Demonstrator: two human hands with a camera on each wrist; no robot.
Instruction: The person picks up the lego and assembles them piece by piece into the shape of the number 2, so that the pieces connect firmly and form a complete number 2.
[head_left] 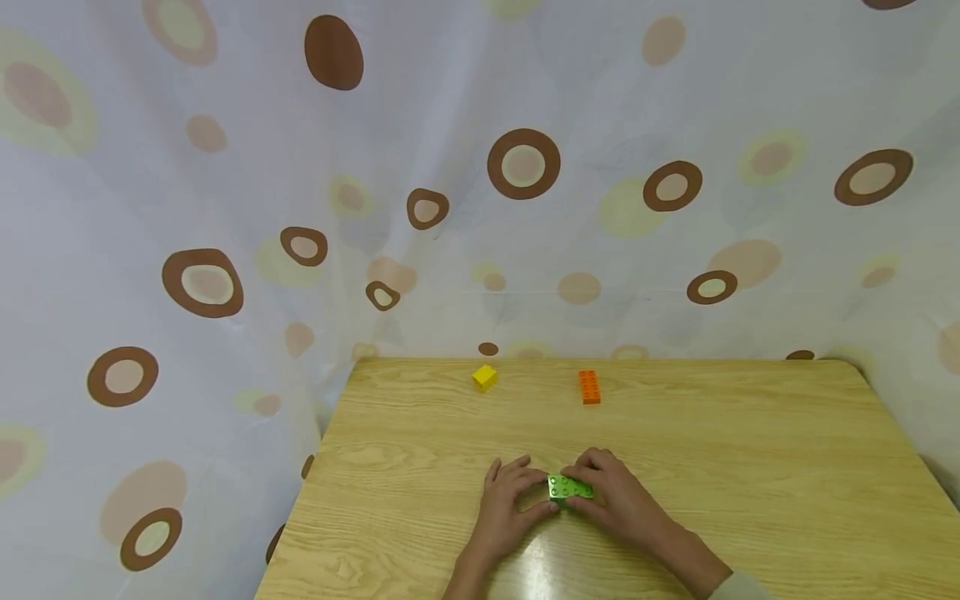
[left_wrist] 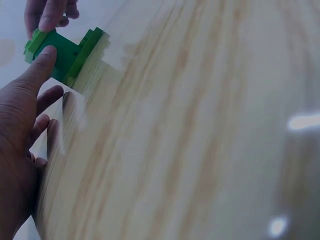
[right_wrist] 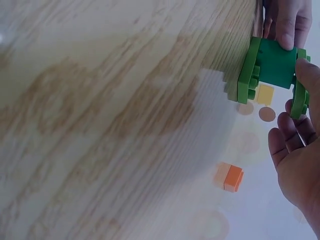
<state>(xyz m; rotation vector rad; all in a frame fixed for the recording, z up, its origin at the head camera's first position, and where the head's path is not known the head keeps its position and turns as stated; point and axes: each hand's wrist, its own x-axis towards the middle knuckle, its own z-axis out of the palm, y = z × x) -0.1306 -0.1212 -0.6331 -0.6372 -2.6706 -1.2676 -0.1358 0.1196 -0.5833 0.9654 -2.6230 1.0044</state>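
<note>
Both hands meet over a stack of green toy building bricks near the table's front. The stack has a dark green brick (right_wrist: 277, 64) between a light green plate brick at the bottom (right_wrist: 247, 75) and another light green plate brick on top (right_wrist: 299, 97). My left hand (head_left: 501, 510) pinches the dark green brick, its thumb pressed on the near face. From the other side my right hand (head_left: 621, 498) pinches the top plate brick between thumb and fingers. That plate sticks out to the right past the dark green brick.
At the far side of the wooden table (head_left: 712, 450) lie a yellow brick (head_left: 484, 377) and, to its right, an orange brick (head_left: 590, 387) with studs up. A spotted curtain (head_left: 465, 108) hangs behind the table and along its left side.
</note>
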